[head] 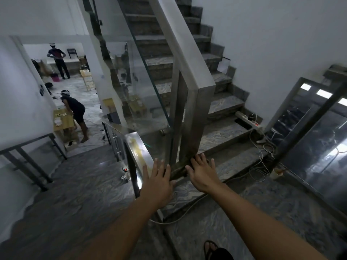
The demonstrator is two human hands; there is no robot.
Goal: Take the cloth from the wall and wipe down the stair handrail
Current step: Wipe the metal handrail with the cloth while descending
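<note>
A wide steel stair handrail [185, 45] climbs from a square post [195, 117] toward the top of the view, with a glass panel [142, 77] under it. A lower shiny handrail [138, 151] runs down to the left. My left hand [157, 182] is held out flat, fingers spread, over the lower rail's near end. My right hand [202, 174] is also flat and spread, in front of the post's base. Neither hand holds anything. No cloth is visible anywhere.
Marble stairs [221, 104] rise to the right of the post. A power strip [248, 121] and white cables [262, 152] lie on the lower steps. A glass door [315, 139] stands at right. Two people [75, 109] are in the room below left. My sandalled foot [212, 249] is at bottom.
</note>
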